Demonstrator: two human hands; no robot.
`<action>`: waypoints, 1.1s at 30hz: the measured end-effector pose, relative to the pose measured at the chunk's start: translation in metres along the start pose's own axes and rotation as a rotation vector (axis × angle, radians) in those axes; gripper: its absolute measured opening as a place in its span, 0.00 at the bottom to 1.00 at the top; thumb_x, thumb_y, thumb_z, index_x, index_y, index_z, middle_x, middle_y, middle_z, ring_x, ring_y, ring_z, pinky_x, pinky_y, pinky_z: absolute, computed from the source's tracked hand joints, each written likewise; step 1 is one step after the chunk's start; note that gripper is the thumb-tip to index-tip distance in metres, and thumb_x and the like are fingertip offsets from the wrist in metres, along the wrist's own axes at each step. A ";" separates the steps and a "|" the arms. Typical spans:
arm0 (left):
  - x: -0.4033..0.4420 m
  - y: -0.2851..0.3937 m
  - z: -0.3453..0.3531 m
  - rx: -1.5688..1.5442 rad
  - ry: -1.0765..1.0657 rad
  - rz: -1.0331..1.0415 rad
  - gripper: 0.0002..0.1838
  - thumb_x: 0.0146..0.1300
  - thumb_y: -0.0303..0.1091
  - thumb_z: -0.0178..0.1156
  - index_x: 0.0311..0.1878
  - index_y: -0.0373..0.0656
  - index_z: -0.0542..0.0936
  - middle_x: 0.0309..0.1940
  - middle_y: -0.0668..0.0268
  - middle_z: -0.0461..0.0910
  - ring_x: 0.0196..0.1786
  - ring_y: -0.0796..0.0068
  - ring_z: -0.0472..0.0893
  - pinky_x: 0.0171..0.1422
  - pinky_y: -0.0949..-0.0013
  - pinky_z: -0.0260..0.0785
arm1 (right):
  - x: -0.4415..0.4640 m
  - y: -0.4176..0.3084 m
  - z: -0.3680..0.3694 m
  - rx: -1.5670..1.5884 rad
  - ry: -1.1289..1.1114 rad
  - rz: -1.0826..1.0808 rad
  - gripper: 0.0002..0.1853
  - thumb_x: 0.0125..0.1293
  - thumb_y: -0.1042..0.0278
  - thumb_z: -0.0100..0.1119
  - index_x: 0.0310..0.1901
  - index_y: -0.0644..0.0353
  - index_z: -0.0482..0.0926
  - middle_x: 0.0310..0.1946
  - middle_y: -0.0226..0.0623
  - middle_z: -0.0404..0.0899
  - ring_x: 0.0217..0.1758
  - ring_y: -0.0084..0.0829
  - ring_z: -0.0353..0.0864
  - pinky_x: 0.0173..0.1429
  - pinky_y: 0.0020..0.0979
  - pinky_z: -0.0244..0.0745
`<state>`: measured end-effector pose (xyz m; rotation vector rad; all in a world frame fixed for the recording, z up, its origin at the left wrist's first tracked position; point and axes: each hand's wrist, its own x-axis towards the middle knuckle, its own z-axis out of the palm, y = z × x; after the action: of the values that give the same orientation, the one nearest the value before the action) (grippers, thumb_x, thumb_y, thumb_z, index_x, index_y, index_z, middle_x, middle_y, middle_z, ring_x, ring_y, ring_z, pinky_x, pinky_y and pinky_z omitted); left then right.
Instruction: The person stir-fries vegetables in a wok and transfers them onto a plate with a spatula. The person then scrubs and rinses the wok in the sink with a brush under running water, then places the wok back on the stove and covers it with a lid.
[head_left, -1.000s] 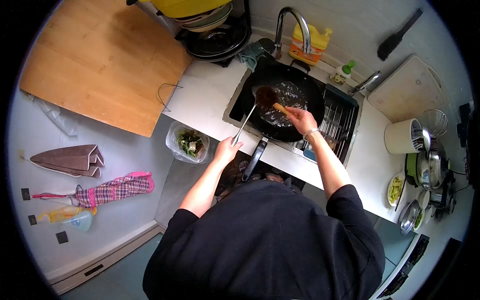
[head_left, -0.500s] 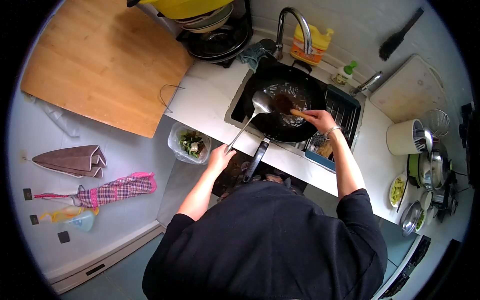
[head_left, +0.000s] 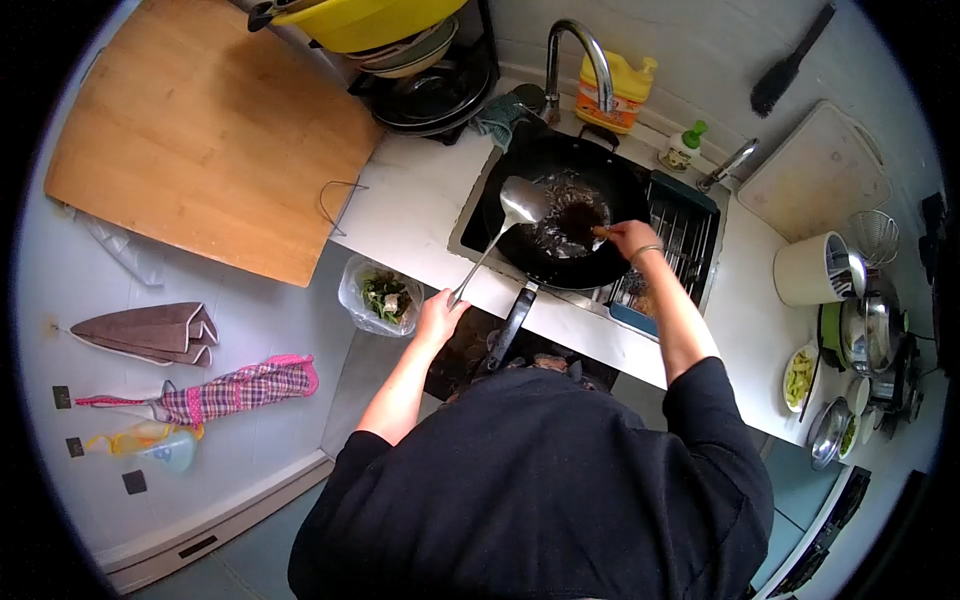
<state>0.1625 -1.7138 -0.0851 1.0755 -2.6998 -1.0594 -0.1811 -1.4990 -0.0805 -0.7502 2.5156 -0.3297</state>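
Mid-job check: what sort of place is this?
Most likely a kitchen: a round black wok, a long-handled metal spatula and a curved chrome faucet are in view.

This is a small kitchen, homely in look. A sink (head_left: 469, 236) set into a pale counter (head_left: 415, 185), with a curved tap (head_left: 553, 72) behind it, holds a long-handled wok (head_left: 628, 190). Yellow and green-topped pump bottles (head_left: 612, 92) stand along the wall. A chopping board (head_left: 815, 185) leans farther right, near a utensil holder (head_left: 800, 270) and a plate of cut vegetables (head_left: 799, 378). Stacked bowls (head_left: 410, 58) and hanging cloths (head_left: 150, 333) add to the domestic character.
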 end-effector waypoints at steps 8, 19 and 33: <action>0.012 0.031 -0.011 0.212 -0.048 0.050 0.18 0.55 0.47 0.62 0.33 0.40 0.74 0.26 0.52 0.78 0.35 0.49 0.79 0.36 0.53 0.68 | -0.021 -0.051 -0.050 0.146 -0.013 -0.419 0.15 0.59 0.59 0.59 0.48 0.48 0.80 0.40 0.38 0.82 0.41 0.38 0.81 0.46 0.33 0.74; 0.010 0.010 -0.007 0.119 0.099 0.158 0.20 0.52 0.48 0.64 0.28 0.37 0.76 0.23 0.55 0.75 0.28 0.53 0.77 0.36 0.56 0.68 | 0.002 -0.020 0.013 -0.167 0.058 -0.062 0.14 0.64 0.59 0.51 0.51 0.39 0.78 0.43 0.36 0.81 0.43 0.40 0.81 0.45 0.36 0.76; 0.007 0.094 0.008 -1.670 -0.874 -0.599 0.08 0.69 0.35 0.45 0.31 0.48 0.64 0.15 0.81 0.59 0.14 0.90 0.57 0.13 0.84 0.48 | -0.007 -0.060 0.034 -0.089 0.322 -0.186 0.15 0.62 0.58 0.52 0.51 0.35 0.76 0.32 0.41 0.81 0.36 0.45 0.80 0.38 0.41 0.74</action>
<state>0.0994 -1.6646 -0.0350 0.9346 -0.5543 -3.2676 -0.1317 -1.5468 -0.0849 -1.0431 2.7801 -0.4354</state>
